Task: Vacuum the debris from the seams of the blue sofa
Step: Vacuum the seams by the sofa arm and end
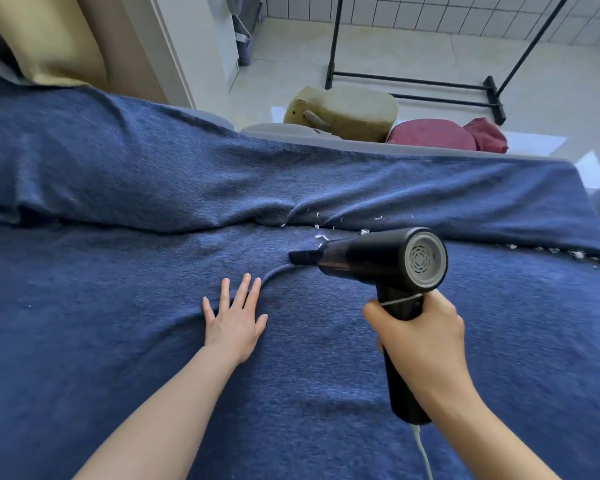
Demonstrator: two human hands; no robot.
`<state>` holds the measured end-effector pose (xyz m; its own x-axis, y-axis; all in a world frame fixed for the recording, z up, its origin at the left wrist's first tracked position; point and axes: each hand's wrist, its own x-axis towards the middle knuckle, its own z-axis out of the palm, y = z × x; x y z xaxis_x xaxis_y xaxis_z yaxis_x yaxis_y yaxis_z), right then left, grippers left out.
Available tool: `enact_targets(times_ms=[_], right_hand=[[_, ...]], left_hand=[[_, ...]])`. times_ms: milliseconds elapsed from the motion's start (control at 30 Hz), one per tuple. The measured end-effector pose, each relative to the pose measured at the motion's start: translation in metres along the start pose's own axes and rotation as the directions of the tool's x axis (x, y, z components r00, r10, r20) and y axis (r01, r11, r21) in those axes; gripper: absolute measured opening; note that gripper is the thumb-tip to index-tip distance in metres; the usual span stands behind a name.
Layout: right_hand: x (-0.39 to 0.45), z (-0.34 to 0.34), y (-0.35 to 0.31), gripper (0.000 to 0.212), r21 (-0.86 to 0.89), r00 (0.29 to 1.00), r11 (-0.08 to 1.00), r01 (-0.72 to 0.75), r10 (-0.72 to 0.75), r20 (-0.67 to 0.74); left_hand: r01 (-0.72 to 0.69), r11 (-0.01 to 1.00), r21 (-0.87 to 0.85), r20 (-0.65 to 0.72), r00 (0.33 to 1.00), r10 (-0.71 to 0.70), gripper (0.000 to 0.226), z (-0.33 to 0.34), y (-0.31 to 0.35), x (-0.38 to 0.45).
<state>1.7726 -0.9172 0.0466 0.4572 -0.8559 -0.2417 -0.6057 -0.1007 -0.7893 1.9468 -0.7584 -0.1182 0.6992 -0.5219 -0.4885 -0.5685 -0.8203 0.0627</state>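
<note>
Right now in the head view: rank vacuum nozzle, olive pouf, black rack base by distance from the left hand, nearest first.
From the left hand, flat on the blue sofa:
1. Vacuum nozzle, just ahead and right, on the cover.
2. Olive pouf, on the floor beyond the sofa.
3. Black rack base, farther back on the tiles.

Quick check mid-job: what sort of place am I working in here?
Most likely a home living room beside a tiled balcony or laundry corner: a blue-covered sofa, a black clothes rack on pale floor tiles, and soft cushions lying behind the sofa.
</note>
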Motion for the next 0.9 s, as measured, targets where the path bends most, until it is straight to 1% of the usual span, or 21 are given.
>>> enact_targets(times_ms=[133, 233, 300, 400, 467, 567, 667, 733, 900], right_hand=[[-0.005, 0.001, 0.0, 0.015, 0.014, 0.999, 1.0, -0.007, 0.008, -0.054], [-0.008, -0.003, -0.001, 0.016, -0.009, 0.993, 1.0, -0.026, 0.025, -0.118], [-0.006, -0.003, -0.004, 0.016, -0.013, 0.99, 0.999, -0.047, 0.044, -0.135], [0.0, 0.002, -0.004, 0.016, -0.019, 0.986, 0.999, -0.042, 0.038, -0.16], [0.003, 0.008, -0.006, 0.017, -0.022, 0.982, 0.999, -0.036, 0.031, -0.186], [0.01, 0.018, -0.011, 0.017, -0.041, 0.98, 0.998, -0.046, 0.037, -0.194], [0.021, 0.024, -0.013, 0.017, -0.032, 0.974, 0.998, -0.06, 0.052, -0.221], [0.026, 0.029, -0.015, 0.019, -0.025, 0.97, 0.998, -0.058, 0.051, -0.237], [0.039, 0.045, -0.023, 0.028, -0.047, 0.975, 0.997, -0.068, 0.057, -0.215]], left_hand=[[-0.007, 1.0, 0.014, -0.084, 0.996, 0.008, 0.07, 0.012, -0.001, -0.001], [-0.012, 1.0, 0.008, -0.089, 0.996, 0.013, 0.072, 0.018, 0.0, 0.0], [-0.056, 0.998, 0.018, -0.096, 0.994, 0.057, 0.071, 0.015, 0.001, 0.004], [-0.145, 0.988, 0.052, -0.056, 0.987, 0.148, 0.066, 0.01, 0.005, 0.009], [-0.165, 0.985, 0.057, -0.028, 0.986, 0.167, 0.066, 0.01, 0.008, 0.011], [-0.157, 0.986, 0.056, 0.043, 0.987, 0.155, 0.07, 0.01, 0.011, 0.017], [-0.159, 0.986, 0.048, 0.175, 0.973, 0.149, 0.077, 0.006, 0.012, 0.025], [-0.165, 0.985, 0.044, 0.227, 0.962, 0.152, 0.08, 0.003, 0.012, 0.028], [-0.182, 0.983, 0.039, 0.205, 0.964, 0.17, 0.082, 0.006, 0.011, 0.026]])
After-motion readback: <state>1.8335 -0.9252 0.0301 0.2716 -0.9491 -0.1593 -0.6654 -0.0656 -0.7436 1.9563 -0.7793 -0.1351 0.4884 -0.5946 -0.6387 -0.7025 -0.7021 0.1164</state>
